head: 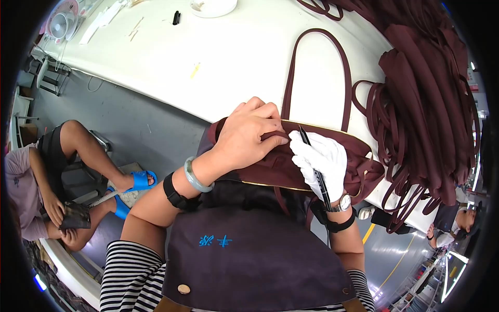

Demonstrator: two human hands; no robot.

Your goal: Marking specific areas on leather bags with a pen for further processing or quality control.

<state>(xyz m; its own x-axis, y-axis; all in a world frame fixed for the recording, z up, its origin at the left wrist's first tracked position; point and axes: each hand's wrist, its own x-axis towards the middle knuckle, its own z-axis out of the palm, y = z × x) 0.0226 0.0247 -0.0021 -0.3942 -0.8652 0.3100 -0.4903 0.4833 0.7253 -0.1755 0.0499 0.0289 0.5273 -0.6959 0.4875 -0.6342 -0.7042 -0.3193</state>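
A maroon fabric bag (273, 165) with a gold-toothed zipper along its opening lies across my lap and the table's edge. One long strap loop (347, 74) of it stretches out over the white table. My bare left hand (249, 132) pinches a fold of the maroon fabric between thumb and fingers at the opening. Close beside it, my right hand (321, 160), in a white glove, holds a slim black pen-like tool (320, 181), its tip pointing up and away from me. The gloved fingertips are at the same fold; whether they grip it cannot be told.
Many maroon bags with straps (425, 109) are heaped at the table's right. On the white table (156, 66) lie a black cap or marker (176, 17), a white dish (213, 7) and scraps. A small fan (59, 25) stands far left. A seated person (50, 187) is at left, another person far right.
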